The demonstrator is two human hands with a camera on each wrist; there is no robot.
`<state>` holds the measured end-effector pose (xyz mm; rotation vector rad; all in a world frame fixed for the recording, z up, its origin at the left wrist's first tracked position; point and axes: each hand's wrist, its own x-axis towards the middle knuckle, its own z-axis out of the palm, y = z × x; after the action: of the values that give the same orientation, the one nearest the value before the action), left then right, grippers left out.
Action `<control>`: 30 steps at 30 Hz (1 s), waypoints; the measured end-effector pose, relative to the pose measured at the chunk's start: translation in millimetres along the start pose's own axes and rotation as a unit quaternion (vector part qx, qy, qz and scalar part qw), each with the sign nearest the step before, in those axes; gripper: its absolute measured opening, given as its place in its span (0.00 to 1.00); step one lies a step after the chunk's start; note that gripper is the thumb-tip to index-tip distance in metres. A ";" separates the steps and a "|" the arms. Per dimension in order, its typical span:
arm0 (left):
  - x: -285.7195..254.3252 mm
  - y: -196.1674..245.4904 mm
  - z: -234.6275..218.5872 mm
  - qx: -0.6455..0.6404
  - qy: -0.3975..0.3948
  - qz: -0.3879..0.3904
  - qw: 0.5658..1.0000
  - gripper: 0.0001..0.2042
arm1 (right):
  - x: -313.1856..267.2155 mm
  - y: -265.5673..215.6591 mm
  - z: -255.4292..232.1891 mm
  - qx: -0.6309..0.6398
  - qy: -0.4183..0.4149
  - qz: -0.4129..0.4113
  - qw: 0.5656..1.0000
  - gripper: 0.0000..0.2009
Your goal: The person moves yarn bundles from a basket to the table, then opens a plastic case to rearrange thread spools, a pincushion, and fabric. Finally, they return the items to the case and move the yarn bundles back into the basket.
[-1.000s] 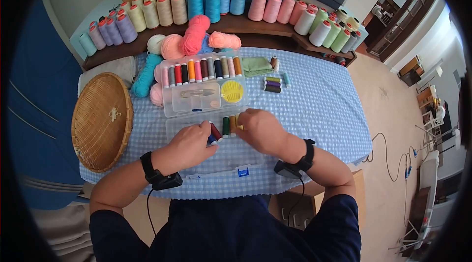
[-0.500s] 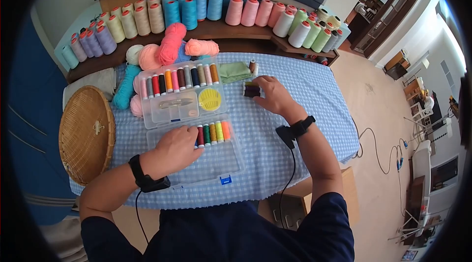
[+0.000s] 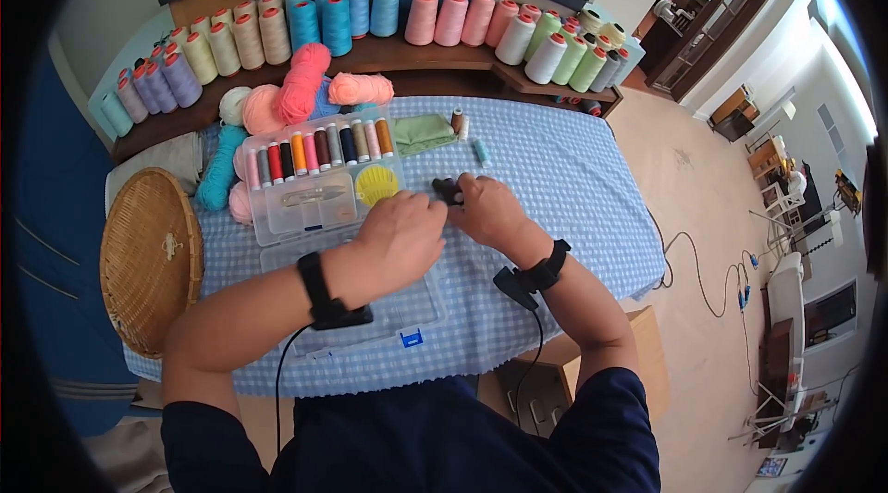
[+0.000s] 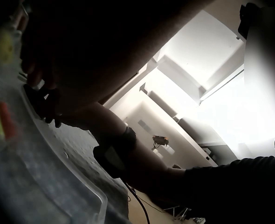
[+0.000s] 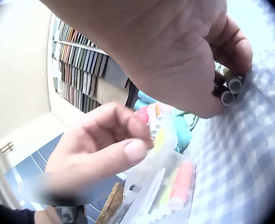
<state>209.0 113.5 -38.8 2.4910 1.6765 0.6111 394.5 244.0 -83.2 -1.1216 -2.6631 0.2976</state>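
Observation:
My right hand grips a small bunch of dark thread spools just above the blue checked tablecloth, to the right of the clear sewing box. In the right wrist view the spools' ends show under its curled fingers. My left hand reaches across the box beside the right hand, fingers loosely bent, with nothing seen in it. The box's upper half holds a row of coloured spools, snips and a yellow disc. My left forearm covers most of the lower half.
A wicker tray lies at the table's left end. Yarn skeins and a green cloth sit behind the box, with loose spools nearby. Large thread cones line the rear shelf. The table's edge drops off at right.
My right hand came back from the loose spools toward the box, carrying dark spools. My left hand left the lower tray's spool row and moved up and right to meet it.

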 end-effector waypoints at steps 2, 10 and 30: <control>23.4 -10.3 21.7 0.054 0.036 0.000 0.998 0.14 | -4.9 -4.9 -14.4 0.015 -0.035 0.019 0.999 0.18; 61.1 -21.3 45.7 0.145 -0.093 -0.064 0.983 0.12 | -7.1 35.8 -27.9 0.062 0.005 -0.119 0.991 0.19; 29.3 -27.1 -9.1 0.085 0.035 0.044 0.995 0.09 | -0.1 12.4 -29.7 0.058 0.034 -0.099 0.993 0.16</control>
<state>191.5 149.4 -29.9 2.7052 1.7171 0.5949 411.6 255.2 -58.4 -0.8107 -2.6315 0.3653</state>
